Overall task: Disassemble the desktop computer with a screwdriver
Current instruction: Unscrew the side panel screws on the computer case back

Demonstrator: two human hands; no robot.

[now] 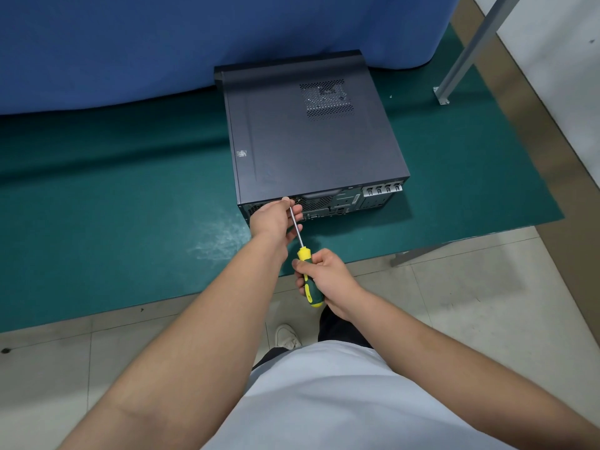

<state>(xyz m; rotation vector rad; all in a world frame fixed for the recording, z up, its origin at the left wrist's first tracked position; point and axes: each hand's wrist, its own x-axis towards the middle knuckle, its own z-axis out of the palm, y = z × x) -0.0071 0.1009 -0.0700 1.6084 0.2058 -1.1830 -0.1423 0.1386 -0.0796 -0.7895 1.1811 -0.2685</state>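
Boxy matte-black desktop computer [311, 138], right hand [328, 280] gripping screwdriver [306, 264], left hand [276, 217] pinching its steel shaft

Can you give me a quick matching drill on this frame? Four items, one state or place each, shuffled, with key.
Column 1:
1. right hand
2. left hand
3. desktop computer
4. screwdriver

Column 2:
A. lies flat on the green mat, rear panel toward the person
B. steadies the metal shaft near the tip
C. grips the yellow and green handle
D. tip at the upper edge of the rear panel

Pairs: 1-C, 2-B, 3-A, 4-D
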